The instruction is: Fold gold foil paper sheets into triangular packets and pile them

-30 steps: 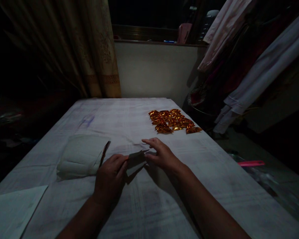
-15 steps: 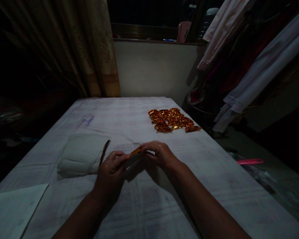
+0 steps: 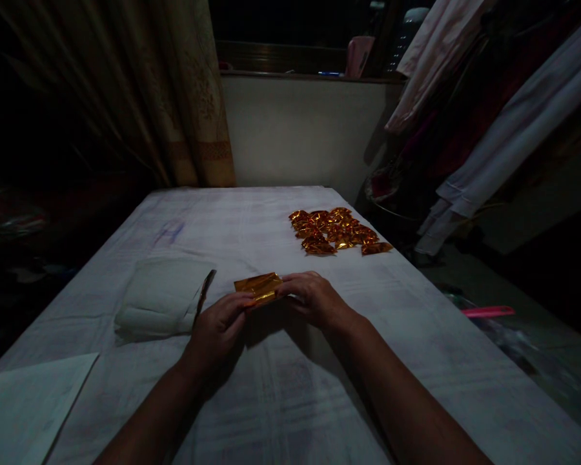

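Observation:
A shiny gold foil sheet [image 3: 261, 286], seemingly folded, is held up over the table between both my hands. My left hand [image 3: 223, 320] pinches its near left edge with thumb and fingers. On the right end, my right hand [image 3: 312, 296] grips it, the thumb beneath and the fingers on top. Left of my left hand lies a pale wrapped packet [image 3: 162, 300], a thin dark strip [image 3: 204, 292] standing at its right edge. Farther off, to the right, several small twisted gold foil pieces [image 3: 336, 231] lie in a heap.
A checked cloth covers the table [image 3: 290, 400]. White paper [image 3: 33, 403] lies at the near left. Beyond the far edge are a wall, a curtain [image 3: 193, 103] and a sill with a pink cup [image 3: 358, 57]. Clothes [image 3: 508, 123] hang at the right, above a pink handle [image 3: 488, 312].
The foil has turned from nearly edge-on, so its broad shiny face now shows above my fingers. Both hands keep their hold in nearly the same place.

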Action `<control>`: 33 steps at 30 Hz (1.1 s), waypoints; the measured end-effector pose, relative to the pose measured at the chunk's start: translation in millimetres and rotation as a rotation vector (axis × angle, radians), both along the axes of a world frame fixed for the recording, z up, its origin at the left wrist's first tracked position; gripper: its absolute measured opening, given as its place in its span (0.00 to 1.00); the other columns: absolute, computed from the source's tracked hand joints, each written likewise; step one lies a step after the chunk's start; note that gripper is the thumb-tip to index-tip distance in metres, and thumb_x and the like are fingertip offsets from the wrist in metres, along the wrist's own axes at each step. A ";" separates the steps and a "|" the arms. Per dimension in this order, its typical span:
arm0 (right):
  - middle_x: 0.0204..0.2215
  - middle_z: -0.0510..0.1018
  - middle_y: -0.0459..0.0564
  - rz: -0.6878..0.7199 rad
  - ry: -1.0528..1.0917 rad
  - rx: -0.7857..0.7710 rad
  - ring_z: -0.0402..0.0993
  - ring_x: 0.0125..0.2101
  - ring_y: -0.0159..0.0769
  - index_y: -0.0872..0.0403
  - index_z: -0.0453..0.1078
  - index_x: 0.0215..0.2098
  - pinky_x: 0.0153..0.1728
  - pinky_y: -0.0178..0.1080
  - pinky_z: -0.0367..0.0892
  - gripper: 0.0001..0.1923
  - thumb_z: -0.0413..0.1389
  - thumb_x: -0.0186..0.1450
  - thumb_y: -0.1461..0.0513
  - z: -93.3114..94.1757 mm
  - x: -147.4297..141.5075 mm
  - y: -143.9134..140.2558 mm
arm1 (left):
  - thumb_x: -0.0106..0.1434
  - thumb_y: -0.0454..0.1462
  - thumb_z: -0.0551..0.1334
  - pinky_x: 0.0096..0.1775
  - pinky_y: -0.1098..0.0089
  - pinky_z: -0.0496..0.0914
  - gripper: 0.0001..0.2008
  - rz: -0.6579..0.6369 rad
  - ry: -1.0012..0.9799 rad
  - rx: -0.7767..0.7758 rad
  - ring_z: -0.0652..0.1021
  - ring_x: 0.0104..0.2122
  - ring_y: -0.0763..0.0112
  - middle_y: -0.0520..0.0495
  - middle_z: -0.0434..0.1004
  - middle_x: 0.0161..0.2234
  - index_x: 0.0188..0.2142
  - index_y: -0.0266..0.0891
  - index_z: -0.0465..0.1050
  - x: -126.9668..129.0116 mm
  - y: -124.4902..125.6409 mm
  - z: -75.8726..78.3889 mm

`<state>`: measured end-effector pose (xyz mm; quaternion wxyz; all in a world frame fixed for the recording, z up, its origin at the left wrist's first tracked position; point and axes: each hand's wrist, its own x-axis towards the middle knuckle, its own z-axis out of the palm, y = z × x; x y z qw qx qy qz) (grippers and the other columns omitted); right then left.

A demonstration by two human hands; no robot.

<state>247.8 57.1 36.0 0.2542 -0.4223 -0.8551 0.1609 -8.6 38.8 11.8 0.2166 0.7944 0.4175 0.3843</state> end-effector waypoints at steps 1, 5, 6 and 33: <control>0.44 0.84 0.48 0.004 -0.017 -0.021 0.79 0.46 0.39 0.47 0.78 0.44 0.48 0.40 0.66 0.14 0.61 0.63 0.68 -2.1 -0.4 -2.9 | 0.66 0.38 0.58 0.51 0.58 0.76 0.13 -0.022 0.042 -0.015 0.82 0.46 0.62 0.44 0.84 0.46 0.46 0.42 0.80 -0.5 0.1 -1.9; 0.37 0.84 0.46 -0.025 -0.075 -0.115 0.78 0.38 0.37 0.47 0.79 0.38 0.41 0.36 0.66 0.09 0.60 0.64 0.66 -14.0 -1.5 -15.7 | 0.67 0.38 0.59 0.48 0.61 0.76 0.11 -0.115 0.164 -0.041 0.82 0.45 0.64 0.44 0.84 0.45 0.42 0.43 0.81 -0.2 -2.4 -4.3; 0.36 0.84 0.46 -0.037 -0.078 -0.126 0.78 0.37 0.36 0.47 0.79 0.37 0.40 0.36 0.65 0.08 0.61 0.64 0.66 -16.7 -1.6 -18.2 | 0.67 0.37 0.59 0.50 0.59 0.75 0.11 -0.125 0.193 -0.026 0.81 0.46 0.63 0.45 0.84 0.44 0.41 0.44 0.81 0.1 -3.2 -4.4; 0.39 0.82 0.49 -0.215 -0.020 -0.068 0.74 0.42 0.39 0.50 0.78 0.34 0.44 0.43 0.62 0.05 0.60 0.68 0.60 -42.6 14.6 -14.8 | 0.67 0.43 0.59 0.42 0.58 0.68 0.12 0.203 0.412 0.028 0.76 0.38 0.59 0.46 0.79 0.34 0.30 0.41 0.76 19.2 -32.1 -2.9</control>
